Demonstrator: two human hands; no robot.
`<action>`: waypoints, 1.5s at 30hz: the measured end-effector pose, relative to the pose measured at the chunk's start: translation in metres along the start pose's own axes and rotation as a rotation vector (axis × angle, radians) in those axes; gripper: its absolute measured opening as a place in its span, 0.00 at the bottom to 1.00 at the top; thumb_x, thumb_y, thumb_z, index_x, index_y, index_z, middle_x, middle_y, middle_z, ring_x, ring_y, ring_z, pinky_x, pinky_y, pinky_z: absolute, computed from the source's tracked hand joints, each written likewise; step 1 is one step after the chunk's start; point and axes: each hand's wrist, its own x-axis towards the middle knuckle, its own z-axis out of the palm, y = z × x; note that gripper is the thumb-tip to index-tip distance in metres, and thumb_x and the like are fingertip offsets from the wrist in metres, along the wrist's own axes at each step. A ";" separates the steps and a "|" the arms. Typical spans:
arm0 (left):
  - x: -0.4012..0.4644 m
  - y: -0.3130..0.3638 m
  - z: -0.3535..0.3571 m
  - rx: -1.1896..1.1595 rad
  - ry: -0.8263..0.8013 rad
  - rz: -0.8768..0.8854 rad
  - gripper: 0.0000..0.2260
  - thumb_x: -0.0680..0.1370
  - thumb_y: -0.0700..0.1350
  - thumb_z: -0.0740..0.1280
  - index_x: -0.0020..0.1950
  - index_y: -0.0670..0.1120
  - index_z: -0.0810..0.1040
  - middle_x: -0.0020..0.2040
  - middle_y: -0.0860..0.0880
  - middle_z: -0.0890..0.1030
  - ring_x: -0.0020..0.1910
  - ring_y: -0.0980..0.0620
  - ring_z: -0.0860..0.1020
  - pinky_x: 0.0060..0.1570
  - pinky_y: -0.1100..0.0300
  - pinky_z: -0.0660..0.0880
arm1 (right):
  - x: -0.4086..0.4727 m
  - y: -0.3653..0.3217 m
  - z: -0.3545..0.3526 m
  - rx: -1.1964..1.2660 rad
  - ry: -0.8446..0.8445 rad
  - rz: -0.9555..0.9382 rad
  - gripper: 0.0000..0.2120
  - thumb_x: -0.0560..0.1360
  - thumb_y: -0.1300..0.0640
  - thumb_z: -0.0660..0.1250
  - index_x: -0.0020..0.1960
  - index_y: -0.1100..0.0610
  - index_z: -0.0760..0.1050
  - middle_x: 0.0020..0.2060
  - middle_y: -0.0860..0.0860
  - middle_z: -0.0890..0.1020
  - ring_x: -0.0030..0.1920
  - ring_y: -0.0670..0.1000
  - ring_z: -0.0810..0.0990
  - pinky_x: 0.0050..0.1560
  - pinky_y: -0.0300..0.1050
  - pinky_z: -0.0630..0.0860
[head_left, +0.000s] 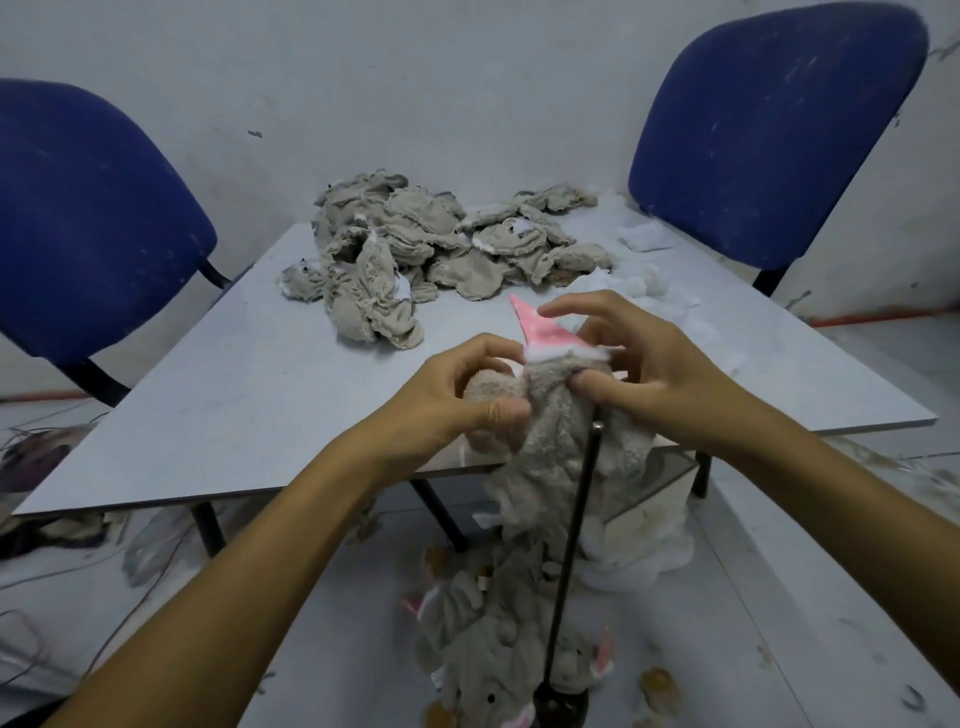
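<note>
1. The table carries the work you have left. A pile of beige skins lies toward its far edge, seams and raw backing outward, so I judge them not yet turned. It is the bigger share of the job.
2. The floor heap lies below the table's near edge. These pieces show fuzzy grey pile and pink ears, so they look finished. The heap looks somewhat smaller than the pile on the table, which puts you at roughly the midpoint or a little short of it.
3. The plush skin you are working hangs over the near edge of the table, about midway along it. It is fuzzy side out and trails down toward the floor heap.
4. Your left hand grips a rounded lobe of that skin, with the thumb and fingers curled around it.
5. Your right hand pinches the top of the skin, thumb pressed into the fur and fingers arched over it.
6. The rod stands up from a base on the floor. Its tip is against the skin, just below your right thumb.
7. The pink ear already sticks up free between your hands. I judge this piece nearly turned, with only its last corners left to push out.
</note>
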 end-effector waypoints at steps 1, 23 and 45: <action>0.001 0.000 0.002 -0.002 -0.030 -0.044 0.23 0.67 0.49 0.78 0.61 0.56 0.78 0.58 0.48 0.78 0.57 0.52 0.79 0.54 0.55 0.78 | 0.000 0.000 0.002 0.019 -0.010 0.016 0.25 0.77 0.66 0.67 0.68 0.45 0.70 0.45 0.48 0.76 0.42 0.45 0.74 0.43 0.32 0.71; 0.029 -0.046 -0.046 1.008 0.533 -0.265 0.24 0.77 0.51 0.67 0.73 0.54 0.68 0.80 0.44 0.41 0.78 0.43 0.42 0.76 0.43 0.53 | 0.022 0.043 0.034 -0.385 -0.154 0.315 0.08 0.78 0.55 0.65 0.53 0.45 0.81 0.39 0.43 0.77 0.40 0.39 0.76 0.41 0.36 0.70; 0.034 -0.012 0.016 0.078 0.505 0.160 0.07 0.80 0.40 0.64 0.47 0.51 0.79 0.42 0.56 0.83 0.44 0.56 0.81 0.45 0.59 0.77 | 0.026 0.052 0.045 -0.025 0.247 0.193 0.12 0.71 0.62 0.71 0.50 0.49 0.77 0.43 0.44 0.81 0.47 0.49 0.80 0.48 0.52 0.78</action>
